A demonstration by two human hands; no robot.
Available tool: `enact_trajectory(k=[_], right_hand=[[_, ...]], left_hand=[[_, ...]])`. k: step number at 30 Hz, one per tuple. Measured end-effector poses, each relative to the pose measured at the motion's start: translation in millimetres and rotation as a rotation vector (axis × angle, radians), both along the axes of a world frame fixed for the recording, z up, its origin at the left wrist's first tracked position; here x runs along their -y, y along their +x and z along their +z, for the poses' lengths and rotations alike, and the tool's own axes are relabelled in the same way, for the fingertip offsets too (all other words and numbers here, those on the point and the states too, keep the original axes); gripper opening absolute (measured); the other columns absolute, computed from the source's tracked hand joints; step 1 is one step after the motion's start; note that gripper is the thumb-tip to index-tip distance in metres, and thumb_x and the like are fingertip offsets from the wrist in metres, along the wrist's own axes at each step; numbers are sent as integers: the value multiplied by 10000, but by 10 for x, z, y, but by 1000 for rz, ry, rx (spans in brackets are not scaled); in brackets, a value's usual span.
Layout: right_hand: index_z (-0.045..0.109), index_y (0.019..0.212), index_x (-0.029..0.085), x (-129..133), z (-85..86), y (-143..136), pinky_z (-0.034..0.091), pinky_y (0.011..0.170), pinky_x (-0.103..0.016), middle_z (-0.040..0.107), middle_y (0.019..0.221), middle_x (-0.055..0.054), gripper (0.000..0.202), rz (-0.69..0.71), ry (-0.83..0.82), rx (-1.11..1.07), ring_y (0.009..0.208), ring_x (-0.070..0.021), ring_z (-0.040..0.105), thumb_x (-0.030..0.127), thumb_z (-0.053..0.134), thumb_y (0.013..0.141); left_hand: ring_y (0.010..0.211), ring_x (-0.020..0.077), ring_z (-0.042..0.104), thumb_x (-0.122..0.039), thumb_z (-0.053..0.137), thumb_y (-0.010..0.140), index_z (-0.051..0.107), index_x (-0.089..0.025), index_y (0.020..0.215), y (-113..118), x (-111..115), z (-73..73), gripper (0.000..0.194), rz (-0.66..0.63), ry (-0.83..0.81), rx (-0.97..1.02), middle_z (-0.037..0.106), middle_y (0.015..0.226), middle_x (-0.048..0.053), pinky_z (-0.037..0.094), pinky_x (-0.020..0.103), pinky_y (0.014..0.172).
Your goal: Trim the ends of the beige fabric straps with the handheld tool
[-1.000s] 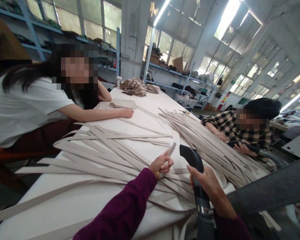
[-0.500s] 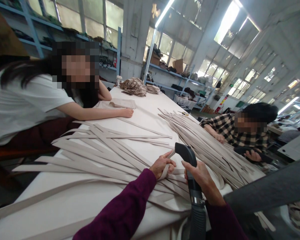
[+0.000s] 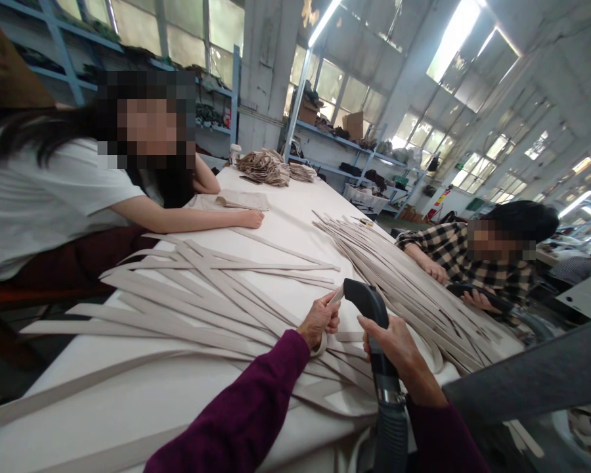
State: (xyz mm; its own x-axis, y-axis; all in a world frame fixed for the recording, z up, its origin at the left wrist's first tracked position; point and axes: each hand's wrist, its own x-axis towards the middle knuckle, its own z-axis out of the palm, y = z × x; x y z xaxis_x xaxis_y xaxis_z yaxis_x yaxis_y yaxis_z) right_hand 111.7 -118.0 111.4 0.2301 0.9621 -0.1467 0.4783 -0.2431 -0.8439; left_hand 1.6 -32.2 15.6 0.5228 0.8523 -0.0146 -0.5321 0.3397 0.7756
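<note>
My left hand pinches a beige fabric strip, whose end reaches the mouth of a black curved hose nozzle. A loop of the strip hangs below my fingers. My right hand is wrapped round the nozzle's neck, above a metal clamp and a ribbed hose. Under and around my left hand, several loose beige strips fan out over the white table. The inside of the nozzle's mouth is hidden.
A second bundle of strips lies to the right, beside a co-worker in a checked shirt holding a black tool. Another person's forearm rests on the table at left. A grey beam crosses at right. Stacked fabric pieces lie at the far end.
The fingers of my left hand have curled in around the strip, where the index finger pointed out before. My right hand and the nozzle are almost still. The right co-worker's black tool has shifted slightly left.
</note>
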Motion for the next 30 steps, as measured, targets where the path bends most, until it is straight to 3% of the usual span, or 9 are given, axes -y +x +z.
enact_trajectory(k=[7, 17, 30], right_hand=[[510, 571, 160, 9, 150, 26, 419, 324, -208, 544, 412, 3, 311, -17, 12, 24, 345, -127, 522, 434, 552, 710], [496, 536, 163, 43, 0, -103, 410, 319, -219, 529, 381, 8, 345, 43, -26, 19, 321, -119, 490, 458, 555, 706], [500, 547, 163, 25, 132, -129, 434, 337, -228, 527, 388, 16, 329, 30, -5, 41, 323, -119, 494, 446, 561, 704]], left_hand=[[338, 18, 174, -322, 495, 781, 256, -253, 1368, 17, 3, 8, 637, 64, -12, -33, 203, 520, -107, 92, 155, 372], [338, 19, 202, -374, 519, 772, 273, -243, 1363, 0, -5, -2, 654, 106, 36, -79, 213, 507, -108, 119, 149, 375], [355, 24, 206, -390, 514, 768, 284, -254, 1357, -35, 38, 14, 647, 41, 89, -54, 231, 527, -100, 119, 155, 371]])
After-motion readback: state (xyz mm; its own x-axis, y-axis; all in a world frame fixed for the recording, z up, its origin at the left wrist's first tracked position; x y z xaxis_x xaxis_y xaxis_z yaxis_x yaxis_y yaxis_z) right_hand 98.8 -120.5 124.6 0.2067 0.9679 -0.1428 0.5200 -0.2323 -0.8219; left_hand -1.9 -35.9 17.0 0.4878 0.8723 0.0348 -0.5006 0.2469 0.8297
